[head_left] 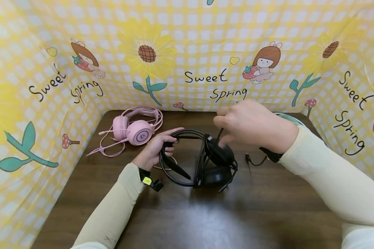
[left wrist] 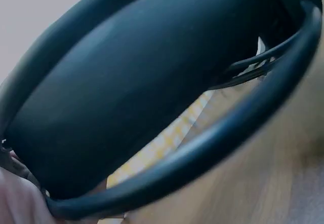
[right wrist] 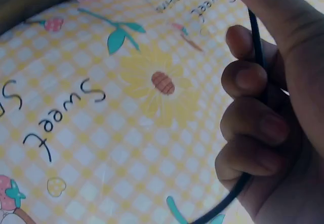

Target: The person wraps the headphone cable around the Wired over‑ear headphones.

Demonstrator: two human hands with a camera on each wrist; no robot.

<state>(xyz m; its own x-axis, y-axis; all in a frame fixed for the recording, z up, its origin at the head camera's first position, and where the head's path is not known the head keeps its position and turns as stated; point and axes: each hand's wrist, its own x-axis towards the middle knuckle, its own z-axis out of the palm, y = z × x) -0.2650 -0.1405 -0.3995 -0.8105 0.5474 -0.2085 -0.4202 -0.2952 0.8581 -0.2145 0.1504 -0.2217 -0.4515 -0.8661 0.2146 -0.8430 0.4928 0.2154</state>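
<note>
Headphones in pink point(head_left: 141, 133) are placed leftmost; centrally, the black headset point(head_left: 220, 154) is gripped by the left hand point(head_left: 157, 148). Its cable point(right wrist: 257, 36) is grasped by the right hand point(head_left: 244, 121); cable handling seems underway, steady tension probably needed next.

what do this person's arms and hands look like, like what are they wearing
Both arms wear long, pale cream sleeves reaching about to the wrists, the left with a small dark mark. The left wrist has a black strap with a yellow-green tag and a small black device; the right has a black band, partly hidden. No gloves show.
</note>
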